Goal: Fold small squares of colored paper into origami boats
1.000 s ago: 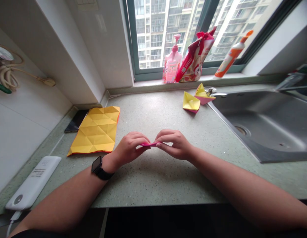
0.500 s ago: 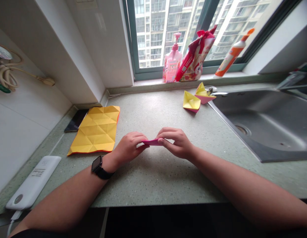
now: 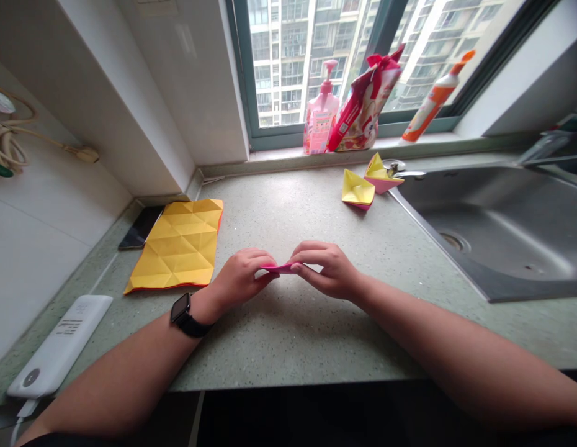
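Note:
A small piece of folded pink paper point(image 3: 282, 269) is held level between my two hands, a little above the counter. My left hand point(image 3: 244, 273) pinches its left end between thumb and fingers. At the other end, my right hand point(image 3: 326, 268) grips it the same way, with the fingers on top and the thumb toward me. The paper's underside and exact folds are hidden. Farther back on the counter, two folded paper boats, one in front point(image 3: 358, 189) and one behind point(image 3: 381, 176), show yellow insides and pink outsides.
Left of my hands lie creased yellow paper sheets point(image 3: 177, 248), partly over a black phone point(image 3: 140, 227). A white power bank point(image 3: 60, 347) with a cable sits at front left. The steel sink point(image 3: 502, 230) is at right. Bottles and a red bag point(image 3: 363, 112) line the windowsill point(image 3: 279, 153).
Both hands keep their pinch on the pink paper, which is almost unmoved. The whole view has shifted very slightly.

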Tool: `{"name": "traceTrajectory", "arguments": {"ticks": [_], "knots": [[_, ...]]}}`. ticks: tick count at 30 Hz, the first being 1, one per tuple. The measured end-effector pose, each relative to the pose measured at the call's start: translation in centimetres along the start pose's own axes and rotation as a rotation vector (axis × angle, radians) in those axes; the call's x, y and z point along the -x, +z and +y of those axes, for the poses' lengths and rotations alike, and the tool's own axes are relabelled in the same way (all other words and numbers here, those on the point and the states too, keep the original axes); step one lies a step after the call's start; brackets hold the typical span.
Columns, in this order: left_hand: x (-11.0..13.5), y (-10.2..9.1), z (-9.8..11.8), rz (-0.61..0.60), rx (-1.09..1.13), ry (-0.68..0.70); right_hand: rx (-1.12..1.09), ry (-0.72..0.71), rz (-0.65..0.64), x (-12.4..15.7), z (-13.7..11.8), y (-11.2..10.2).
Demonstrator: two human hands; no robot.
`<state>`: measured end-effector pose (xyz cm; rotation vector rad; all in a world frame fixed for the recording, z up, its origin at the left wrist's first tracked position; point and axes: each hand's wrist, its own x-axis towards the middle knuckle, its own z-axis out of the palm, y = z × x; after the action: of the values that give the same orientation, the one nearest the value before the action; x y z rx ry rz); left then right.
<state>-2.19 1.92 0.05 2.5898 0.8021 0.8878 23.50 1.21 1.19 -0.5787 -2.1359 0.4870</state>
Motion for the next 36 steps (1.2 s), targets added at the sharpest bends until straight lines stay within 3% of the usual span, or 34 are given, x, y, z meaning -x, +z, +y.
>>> {"name": "traceTrajectory", "arguments": {"ticks": [8,14,23,30,36], "knots": [[-0.2,-0.3,0.4,-0.005,0.034,-0.008,0.055,-0.028,-0.008,0.1,0.3,0.0],[-0.3,-0.5,0.8,0.182,0.067,0.065,0.129,-0.078,0.012,0.2,1.0,0.3],[-0.4,-1.1,1.5,0.272,0.054,0.117,0.144,-0.091,0.026,0.5,1.3,0.7],[-0.5,-1.3,2.1,0.284,0.149,0.07,0.096,-0.07,0.036,0.4,1.1,0.7],[-0.6,-1.5,2.3,0.307,0.256,-0.05,0.066,-0.027,0.047,0.3,1.1,0.4]]}}
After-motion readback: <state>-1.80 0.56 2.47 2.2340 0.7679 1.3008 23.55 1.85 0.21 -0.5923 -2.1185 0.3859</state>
